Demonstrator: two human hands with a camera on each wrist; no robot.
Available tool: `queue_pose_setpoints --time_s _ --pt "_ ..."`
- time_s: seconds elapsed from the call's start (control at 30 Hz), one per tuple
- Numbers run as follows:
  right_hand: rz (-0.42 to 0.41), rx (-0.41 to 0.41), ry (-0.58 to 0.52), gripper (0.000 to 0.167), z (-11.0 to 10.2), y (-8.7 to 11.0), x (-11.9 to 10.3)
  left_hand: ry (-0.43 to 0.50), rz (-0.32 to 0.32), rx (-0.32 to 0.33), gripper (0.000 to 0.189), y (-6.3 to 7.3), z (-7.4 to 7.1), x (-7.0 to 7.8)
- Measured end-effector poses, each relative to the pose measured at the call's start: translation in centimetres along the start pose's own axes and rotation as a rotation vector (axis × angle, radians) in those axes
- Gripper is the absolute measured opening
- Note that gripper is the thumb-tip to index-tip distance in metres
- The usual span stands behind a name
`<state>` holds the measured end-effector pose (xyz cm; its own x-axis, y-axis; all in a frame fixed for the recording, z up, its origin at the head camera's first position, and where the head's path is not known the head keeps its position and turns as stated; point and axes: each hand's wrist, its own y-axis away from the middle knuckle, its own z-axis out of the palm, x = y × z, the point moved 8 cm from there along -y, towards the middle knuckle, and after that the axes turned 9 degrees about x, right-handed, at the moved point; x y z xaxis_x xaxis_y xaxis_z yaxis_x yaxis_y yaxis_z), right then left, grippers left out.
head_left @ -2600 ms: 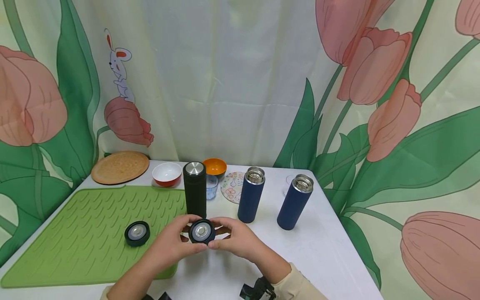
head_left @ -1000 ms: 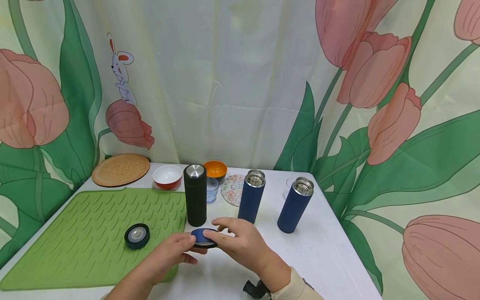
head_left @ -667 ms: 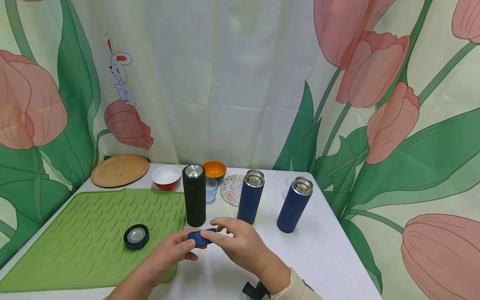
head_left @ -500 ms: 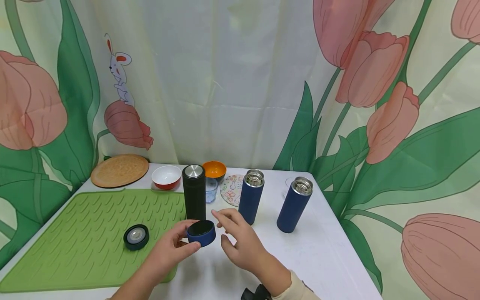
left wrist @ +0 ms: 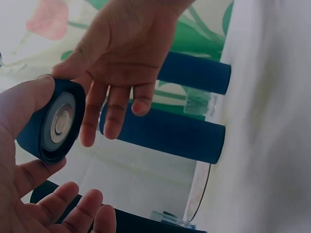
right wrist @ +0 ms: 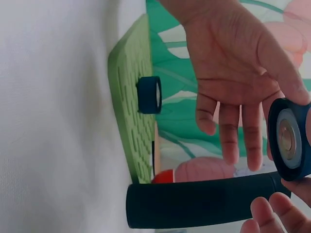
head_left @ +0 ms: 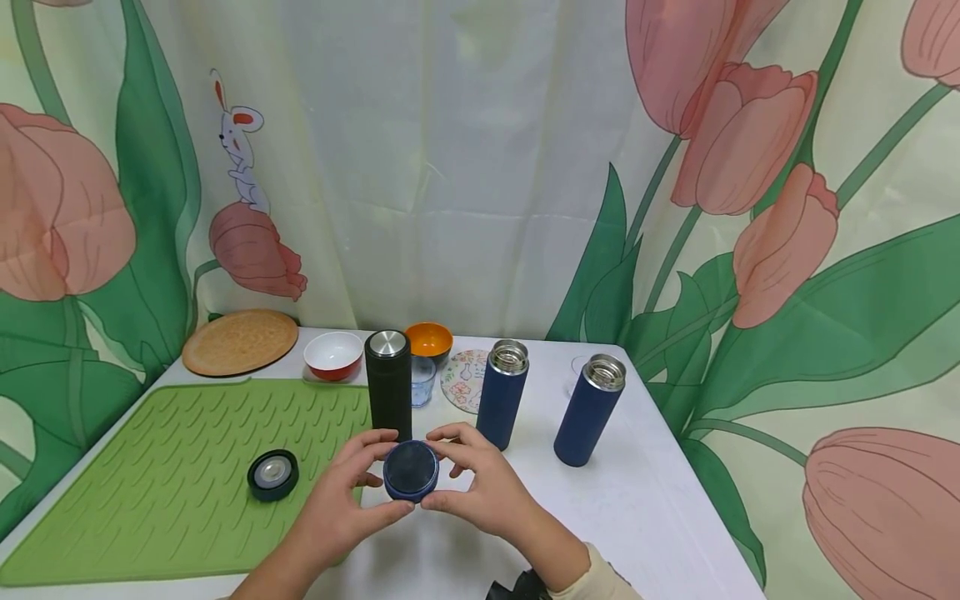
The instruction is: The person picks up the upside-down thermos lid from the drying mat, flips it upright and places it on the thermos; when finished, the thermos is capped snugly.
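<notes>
Both hands pinch a round blue bottle lid (head_left: pixel 411 472) above the front of the table. Its dark flat top faces the head camera. Thumb and fingers of the left hand (head_left: pixel 348 492) hold its left edge, while the right hand (head_left: pixel 480 483) holds the right edge. The wrist views show the lid's underside (left wrist: pixel 60 121), with a pale ring and a metal centre. Just behind the hands stands a capped black bottle (head_left: pixel 388 387). Two blue bottles without lids, one nearer (head_left: pixel 502 396) and one farther right (head_left: pixel 590 412), stand beyond the right hand. A second lid (head_left: pixel 273 475) lies underside up on the green mat.
The ridged green mat (head_left: pixel 180 467) covers the table's left side. Along the back are a round wooden board (head_left: pixel 240 342), a red-and-white bowl (head_left: pixel 333 354), an orange bowl (head_left: pixel 429 338), a clear glass (head_left: pixel 422 383) and a patterned disc (head_left: pixel 461 379). A flowered curtain hangs behind.
The lid has been turned over, from its underside facing the head camera to its top. Half a second ago the right hand was off it; now that hand grips it again. The bottles stay put.
</notes>
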<state>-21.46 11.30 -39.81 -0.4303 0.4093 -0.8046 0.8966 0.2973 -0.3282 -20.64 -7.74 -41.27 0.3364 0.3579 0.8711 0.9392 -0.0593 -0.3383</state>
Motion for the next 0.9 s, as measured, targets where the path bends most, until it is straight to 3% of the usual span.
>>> queue_pose_setpoints --time_s 0.3,0.57,0.63,0.73,0.9 --pt "0.051 -0.021 -0.023 0.048 0.1 0.1 0.6 -0.013 -0.052 -0.074 0.052 0.0 0.8 -0.5" --pt "0.042 -0.116 0.007 0.05 0.3 0.3 0.6 -0.012 0.027 -0.117 0.053 0.3 1.1 -0.3" --pt "0.014 -0.105 0.025 0.051 -0.2 0.2 0.4 -0.009 0.035 -0.117 0.054 0.4 1.1 -0.3" --pt "-0.052 0.041 0.039 0.051 -2.2 -0.1 0.2 -0.011 0.012 -0.111 0.054 0.4 1.1 -0.4" --pt "-0.137 0.506 0.08 0.058 -7.6 -0.1 0.4 -0.006 -0.032 -0.1 0.052 0.5 1.0 -0.6"
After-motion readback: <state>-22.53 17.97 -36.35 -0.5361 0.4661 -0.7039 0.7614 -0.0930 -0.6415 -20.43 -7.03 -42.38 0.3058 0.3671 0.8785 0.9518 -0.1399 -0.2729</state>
